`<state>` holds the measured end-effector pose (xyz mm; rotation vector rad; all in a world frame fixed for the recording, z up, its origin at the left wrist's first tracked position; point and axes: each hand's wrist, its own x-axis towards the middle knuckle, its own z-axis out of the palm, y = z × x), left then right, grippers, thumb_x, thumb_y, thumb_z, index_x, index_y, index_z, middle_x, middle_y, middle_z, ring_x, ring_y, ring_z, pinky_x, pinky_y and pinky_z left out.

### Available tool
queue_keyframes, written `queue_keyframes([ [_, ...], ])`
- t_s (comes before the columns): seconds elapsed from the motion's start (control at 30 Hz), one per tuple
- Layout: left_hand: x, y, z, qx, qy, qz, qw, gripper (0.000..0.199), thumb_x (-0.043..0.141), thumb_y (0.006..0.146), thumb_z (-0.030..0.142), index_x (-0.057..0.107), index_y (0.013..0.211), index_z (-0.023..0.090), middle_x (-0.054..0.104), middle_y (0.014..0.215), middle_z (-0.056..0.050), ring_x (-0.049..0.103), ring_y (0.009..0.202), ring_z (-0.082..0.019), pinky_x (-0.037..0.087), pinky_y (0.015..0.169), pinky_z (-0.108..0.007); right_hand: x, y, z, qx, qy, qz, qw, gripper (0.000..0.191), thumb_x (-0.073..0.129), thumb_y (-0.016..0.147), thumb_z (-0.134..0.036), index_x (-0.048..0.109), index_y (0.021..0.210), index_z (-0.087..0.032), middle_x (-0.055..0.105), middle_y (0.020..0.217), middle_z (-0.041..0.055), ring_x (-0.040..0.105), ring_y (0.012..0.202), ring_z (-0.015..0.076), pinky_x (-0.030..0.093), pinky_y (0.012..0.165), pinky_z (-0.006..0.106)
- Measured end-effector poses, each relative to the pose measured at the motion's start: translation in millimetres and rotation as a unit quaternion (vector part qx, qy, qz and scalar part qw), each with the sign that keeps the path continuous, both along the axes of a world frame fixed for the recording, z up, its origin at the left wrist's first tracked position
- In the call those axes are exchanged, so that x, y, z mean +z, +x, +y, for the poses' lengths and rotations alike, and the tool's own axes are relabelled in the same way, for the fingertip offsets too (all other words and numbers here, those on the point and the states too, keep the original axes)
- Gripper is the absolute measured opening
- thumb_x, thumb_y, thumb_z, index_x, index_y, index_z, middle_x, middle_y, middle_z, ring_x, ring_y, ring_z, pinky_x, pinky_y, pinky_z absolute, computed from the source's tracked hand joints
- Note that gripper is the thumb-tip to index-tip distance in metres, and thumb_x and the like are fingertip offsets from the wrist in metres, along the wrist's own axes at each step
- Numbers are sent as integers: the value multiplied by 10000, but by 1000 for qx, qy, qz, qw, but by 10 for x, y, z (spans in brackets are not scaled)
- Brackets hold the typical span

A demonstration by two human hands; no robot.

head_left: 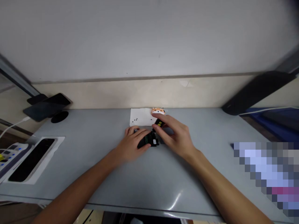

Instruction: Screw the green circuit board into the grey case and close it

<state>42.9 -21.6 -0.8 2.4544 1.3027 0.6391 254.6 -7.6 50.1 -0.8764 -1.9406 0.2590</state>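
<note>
Holding a small black device [154,142] down on the grey tabletop [144,186] with the left hand [133,143], hiding much of it from view, while pinching a black-and-yellow tool [159,123] in the right hand [177,134], leaving the tip hard to make out, and blocking part of an animal-faced item [158,110] by speck-dotted white paper [141,115].

- Left hand [130,146] grips a small black device [149,139] with green circuitry, on a smooth grey table [93,130].
- Right hand [179,137] pinches a black-and-yellow tool [159,123].
- Behind: white rectangular paper [143,114], tiny black pieces [135,120] on it.
</note>
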Motion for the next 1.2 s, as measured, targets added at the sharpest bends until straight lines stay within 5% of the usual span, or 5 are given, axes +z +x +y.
queue_keyframes([
  [0.5,32,19,-12,9,5,10,1000,429,637,978,373,546,1392,304,596,1458,7,398,1322,-291,302,1152,-505,68,-9,64,-4,-101,61,993,375,619,985,-313,618,1360,-313,733,1131,47,673,878,192,609,761,370],
  [0.7,45,18,-10,2,16,9,1000,216,644,974,354,647,1179,284,608,1435,17,404,1316,-282,308,1144,-488,87,-25,95,43,-135,166,976,169,672,946,-290,639,1110,-260,706,1202,75,667,1140,232,553,997,445],
  [0.93,50,23,-12,-5,22,11,1000,233,632,985,356,659,1207,291,609,1436,12,422,1287,-275,318,1130,-482,8,-61,165,113,-234,256,931,220,609,990,-421,462,948,-264,574,801,-24,617,724,135,539,747,318],
  [1.1,62,21,-14,-2,18,10,1000,220,627,987,362,669,1191,289,616,1428,15,423,1288,-268,310,1145,-483,-14,-89,178,161,-268,305,900,314,368,1047,-552,526,1058,-282,483,742,-12,548,692,169,523,710,336],
  [1.2,57,21,-10,-1,17,14,1000,234,619,990,375,670,1203,292,614,1431,3,427,1294,-270,319,1137,-483,15,-97,148,168,-286,304,893,318,392,1037,-538,568,1066,-275,550,833,24,582,767,185,547,768,355],
])
